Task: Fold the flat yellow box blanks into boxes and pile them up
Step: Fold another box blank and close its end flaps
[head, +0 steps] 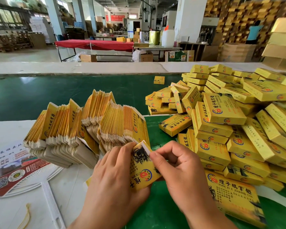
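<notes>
White plastic ribs of a printed hand fan (15, 176) lay flat at the far left on the pale sheet covering part of the green work table (155, 210). Just right of the fan, stacks of flat yellow cardboard box blanks (82, 126) stood on edge, fanned out and leaning on one another. In front of them the left hand (112, 176) cupped a half-formed yellow printed box (143, 169) from its left side and underneath, fingers curled round it. The right hand (178, 167) met it from the other side, thumb and forefinger pinching the box's white-edged end flap at the top, the other fingers bent. Further right rose a loose pile of finished yellow folded boxes (229, 123), spreading to the frame edge, with one lone small yellow box (159, 80) apart on the green conveyor belt (56, 93) behind.
</notes>
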{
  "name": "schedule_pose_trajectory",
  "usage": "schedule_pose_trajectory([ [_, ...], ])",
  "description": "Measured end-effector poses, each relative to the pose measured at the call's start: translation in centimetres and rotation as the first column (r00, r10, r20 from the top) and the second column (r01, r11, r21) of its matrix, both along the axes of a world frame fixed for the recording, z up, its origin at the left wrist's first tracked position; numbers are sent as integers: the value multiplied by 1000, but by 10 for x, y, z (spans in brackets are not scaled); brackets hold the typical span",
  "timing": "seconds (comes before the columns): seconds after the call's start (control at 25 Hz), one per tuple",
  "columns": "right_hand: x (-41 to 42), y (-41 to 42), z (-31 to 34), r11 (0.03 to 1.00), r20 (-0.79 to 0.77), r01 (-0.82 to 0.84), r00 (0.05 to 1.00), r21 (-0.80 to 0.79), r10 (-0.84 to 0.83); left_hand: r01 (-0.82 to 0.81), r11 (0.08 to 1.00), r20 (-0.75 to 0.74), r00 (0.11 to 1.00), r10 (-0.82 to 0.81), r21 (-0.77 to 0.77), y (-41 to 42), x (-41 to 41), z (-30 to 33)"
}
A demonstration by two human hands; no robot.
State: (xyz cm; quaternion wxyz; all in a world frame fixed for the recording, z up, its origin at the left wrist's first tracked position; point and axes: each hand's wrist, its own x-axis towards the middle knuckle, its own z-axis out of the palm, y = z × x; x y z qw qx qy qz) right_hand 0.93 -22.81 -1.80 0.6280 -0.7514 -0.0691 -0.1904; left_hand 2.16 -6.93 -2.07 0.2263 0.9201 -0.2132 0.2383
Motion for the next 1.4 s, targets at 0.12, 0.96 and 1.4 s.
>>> schedule_pose_trajectory([
  [0.12,0,-3,1,994,1,8,1000,-113,-7,-36,991,-18,999,39,128,-1,-2,-2],
  [0.96,-7,6,5,946,-9,-223,974,-235,228,-62,996,-68,996,58,-69,3,-7,5],
  [1.4,-6,10,7,912,325,46,941,-407,98,-62,930,-120,993,19,-363,-4,-10,2],
])
